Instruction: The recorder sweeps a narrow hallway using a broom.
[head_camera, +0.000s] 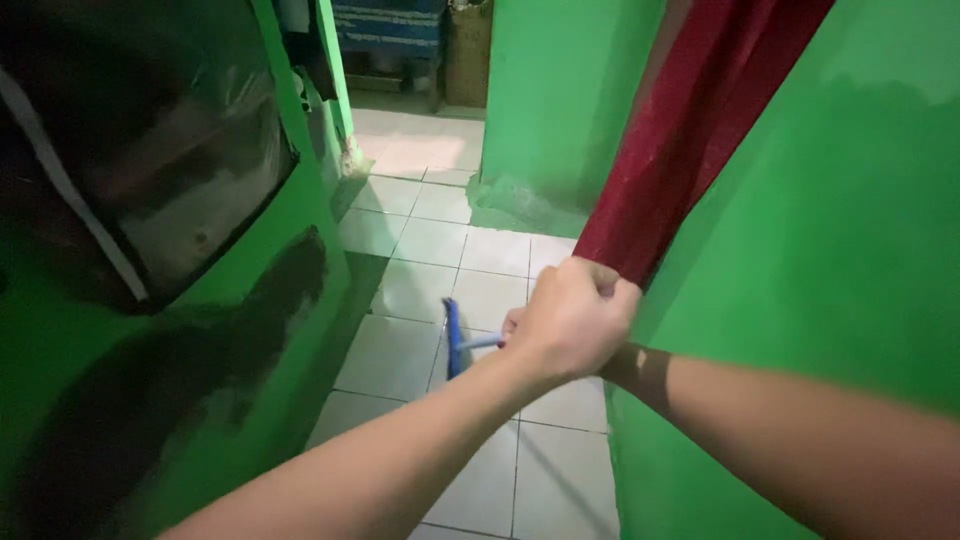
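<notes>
My left hand (572, 318) is a closed fist around the lower end of a dark red curtain (690, 120) that hangs along the green wall on the right. My right arm reaches in from the right, and most of my right hand (512, 325) is hidden behind the left fist. Only a few of its fingers show, wrapped on the pale handle of a blue floor wiper (452, 338). The wiper's blue head rests on the white tiled floor (400, 350) just left of both hands.
Green walls (840, 260) close in a narrow passage on both sides. A dark glossy panel (150, 160) is set in the left wall. The tiled floor runs ahead to a green pillar (560, 100), a blue crate (390, 25) and a brown box (468, 50).
</notes>
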